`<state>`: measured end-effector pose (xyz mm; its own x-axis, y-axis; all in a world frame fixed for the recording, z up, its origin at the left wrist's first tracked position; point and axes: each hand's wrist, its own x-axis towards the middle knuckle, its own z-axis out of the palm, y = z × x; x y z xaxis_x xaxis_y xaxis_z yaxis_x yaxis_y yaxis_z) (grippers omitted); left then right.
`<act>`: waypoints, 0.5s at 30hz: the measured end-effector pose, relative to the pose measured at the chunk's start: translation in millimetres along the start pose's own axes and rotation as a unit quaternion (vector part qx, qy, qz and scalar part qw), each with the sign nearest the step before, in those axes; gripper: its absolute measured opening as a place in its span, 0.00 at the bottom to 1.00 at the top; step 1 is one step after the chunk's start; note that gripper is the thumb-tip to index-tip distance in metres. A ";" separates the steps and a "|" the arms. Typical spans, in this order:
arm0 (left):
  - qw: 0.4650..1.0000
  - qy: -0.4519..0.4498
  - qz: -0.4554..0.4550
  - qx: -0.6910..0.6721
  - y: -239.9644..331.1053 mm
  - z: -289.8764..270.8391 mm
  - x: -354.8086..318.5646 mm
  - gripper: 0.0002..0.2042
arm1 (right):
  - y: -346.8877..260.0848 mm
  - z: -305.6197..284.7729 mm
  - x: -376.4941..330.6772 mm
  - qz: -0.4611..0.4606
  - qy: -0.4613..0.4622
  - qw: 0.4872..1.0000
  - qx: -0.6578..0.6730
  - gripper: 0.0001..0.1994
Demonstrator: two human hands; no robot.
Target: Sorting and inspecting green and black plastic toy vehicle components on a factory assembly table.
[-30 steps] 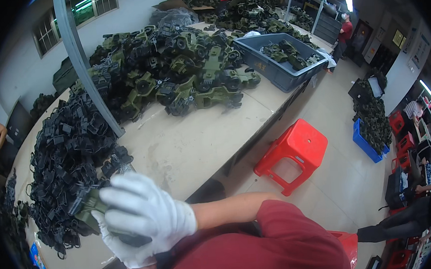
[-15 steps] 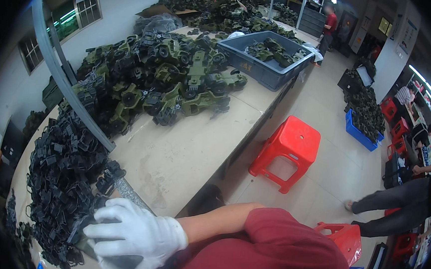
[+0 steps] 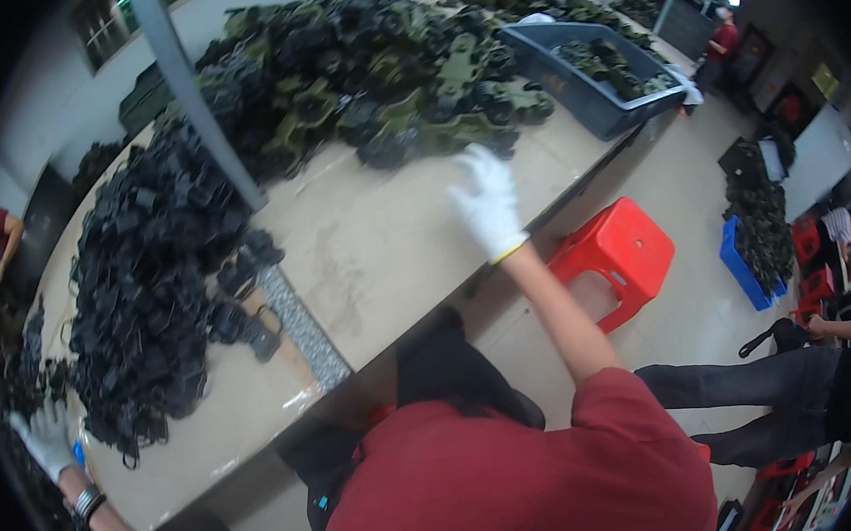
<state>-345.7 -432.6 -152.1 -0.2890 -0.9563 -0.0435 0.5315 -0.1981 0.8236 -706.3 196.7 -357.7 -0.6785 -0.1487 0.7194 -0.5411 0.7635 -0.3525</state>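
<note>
A long pale tabletop [image 3: 386, 258] is seen running from lower left to upper right in a workshop with a light tiled floor [image 3: 697, 197]. At the far left, the left hand [image 3: 45, 438] is found in a white glove at the tabletop's near end, beside a heap of black parts [image 3: 141, 285]; whether its grip is clenched or released cannot be told. A grey metal post [image 3: 199, 99] is set upright behind the heap. Further right, a pile of green and black parts [image 3: 373, 82] is spread along the tabletop's long line, lengthwise toward a grey bin [image 3: 581, 97]. The right hand [image 3: 488, 202], gloved in white, is stretched out to this pile's near edge, fingers spread and the grip released, nothing held. A red plastic stool [image 3: 614, 252] is placed on the floor beside the tabletop. At the right edge, another person's dark trousers [image 3: 751, 401] are visible.
</note>
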 end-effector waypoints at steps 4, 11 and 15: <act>0.962 -0.069 0.114 0.239 -94.2 -25.4 -57.3 0.29 | 58.6 25.9 37.4 0.023 0.034 0.998 -0.040 0.25; 0.891 -0.297 0.114 0.323 -189.5 18.3 -238.0 0.13 | 94.5 28.7 75.1 0.217 -0.073 0.973 -0.008 0.36; 0.853 -0.408 0.017 0.326 -213.5 40.8 -286.2 0.13 | 79.2 23.7 53.1 0.138 -0.093 0.983 -0.081 0.35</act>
<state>-409.0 -107.8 -292.4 -0.8815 -0.4383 0.1754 0.0718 0.2428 0.9674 -797.0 234.4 -361.6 -0.8757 -0.0224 0.4824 -0.2475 0.8786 -0.4083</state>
